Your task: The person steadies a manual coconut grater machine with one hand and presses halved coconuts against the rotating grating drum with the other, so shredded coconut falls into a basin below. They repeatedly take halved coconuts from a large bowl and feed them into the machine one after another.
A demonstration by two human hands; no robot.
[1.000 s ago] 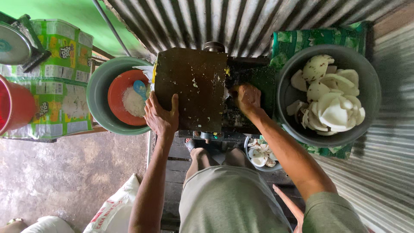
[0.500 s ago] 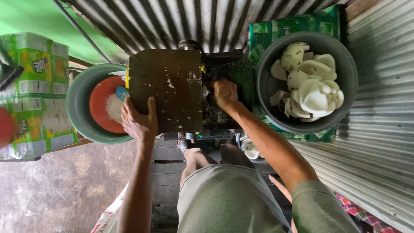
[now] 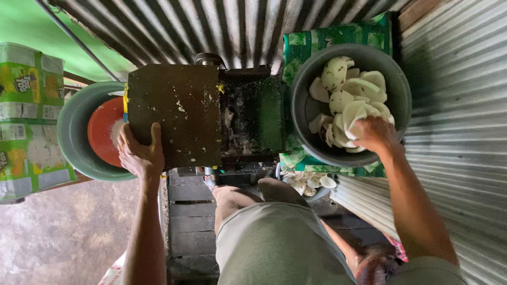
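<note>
Taking the dark metal grating machine [image 3: 174,113] as the landmark, the person's knees and grey shorts [image 3: 280,243] sit nearest the camera, just in front of it. A small bowl of white pieces [image 3: 306,182] lies low, in front of the machine and to its right. The left hand [image 3: 140,155] rests on the machine's front left corner, fingers and thumb closed over the edge of its flat cover. Beside the machine on the left, a green basin [image 3: 71,132] holds an orange bowl [image 3: 103,132] with a small heap of white gratings in it, so judging by that, only a little has gone through. To the machine's right, the right hand [image 3: 375,134] reaches into the grey basin [image 3: 311,111], fingers curled around one white coconut piece [image 3: 356,126]. That basin is piled with coconut pieces [image 3: 348,92], so most of the work seems left. Behind the machine stands a corrugated metal wall [image 3: 211,26].
</note>
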